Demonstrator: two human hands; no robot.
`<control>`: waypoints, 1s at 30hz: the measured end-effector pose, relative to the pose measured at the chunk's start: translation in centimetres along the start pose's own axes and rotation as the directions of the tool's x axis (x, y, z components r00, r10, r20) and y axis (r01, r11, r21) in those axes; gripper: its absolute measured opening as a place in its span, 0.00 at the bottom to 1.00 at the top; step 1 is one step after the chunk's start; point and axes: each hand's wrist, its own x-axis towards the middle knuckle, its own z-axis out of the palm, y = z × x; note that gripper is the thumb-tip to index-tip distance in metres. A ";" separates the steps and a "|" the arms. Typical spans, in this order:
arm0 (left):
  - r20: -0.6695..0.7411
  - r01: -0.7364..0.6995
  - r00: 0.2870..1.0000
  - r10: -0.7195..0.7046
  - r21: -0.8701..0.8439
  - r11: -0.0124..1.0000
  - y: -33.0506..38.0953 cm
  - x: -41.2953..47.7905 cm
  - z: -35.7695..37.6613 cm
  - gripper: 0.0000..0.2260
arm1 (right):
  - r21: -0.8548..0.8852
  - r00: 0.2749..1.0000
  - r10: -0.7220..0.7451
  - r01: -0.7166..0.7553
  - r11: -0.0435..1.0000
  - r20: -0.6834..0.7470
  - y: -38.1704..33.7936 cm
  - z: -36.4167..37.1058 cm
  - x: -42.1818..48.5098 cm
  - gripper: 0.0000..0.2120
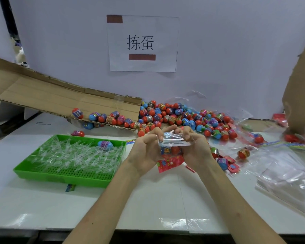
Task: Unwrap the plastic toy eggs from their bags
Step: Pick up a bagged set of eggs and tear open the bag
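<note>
Head view: both hands are raised over the middle of the white table (148,201). The left hand (144,149) and right hand (196,147) each pinch the top edge of a clear plastic bag (173,139) with curled fingers, stretching it between them. Inside the bag a red toy egg (175,150) sits low, just above a red printed card (169,162) at the bag's bottom end.

To the left lies a green tray (63,178) full of clear plastic strips (74,154), with a blue and purple egg (105,144) at its far edge. Beyond the hands is a pile of red and blue eggs (174,117), some lying on a tilted cardboard flap (51,97). Clear empty bags (285,173) lie near right. A paper sign (143,43) hangs on the far wall.
</note>
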 end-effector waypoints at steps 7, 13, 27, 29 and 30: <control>-0.021 -0.012 1.000 0.012 0.020 1.000 0.1 -0.1 0.5 0.11 | -0.079 1.000 0.003 -0.002 0.997 0.016 -0.4 -0.1 0.1 0.14; -0.045 -0.022 0.999 0.023 0.026 0.999 -0.1 0.1 0.7 0.12 | -0.201 1.000 -0.022 0.024 0.979 0.015 -0.3 -0.4 0.3 0.12; 0.013 -0.033 0.999 0.033 0.025 0.999 0.3 -0.4 0.9 0.15 | -0.180 0.989 0.003 0.025 0.983 0.149 -0.2 -2.3 0.9 0.07; 0.024 -0.049 0.999 0.049 0.015 0.999 0.4 -0.4 0.7 0.16 | -0.157 0.989 0.000 0.024 0.987 0.150 -0.4 -2.4 0.9 0.09; 0.020 -0.055 0.998 0.054 0.021 0.998 0.5 -0.4 0.6 0.16 | -0.150 0.987 0.007 0.018 0.988 0.161 -0.5 -2.4 0.8 0.12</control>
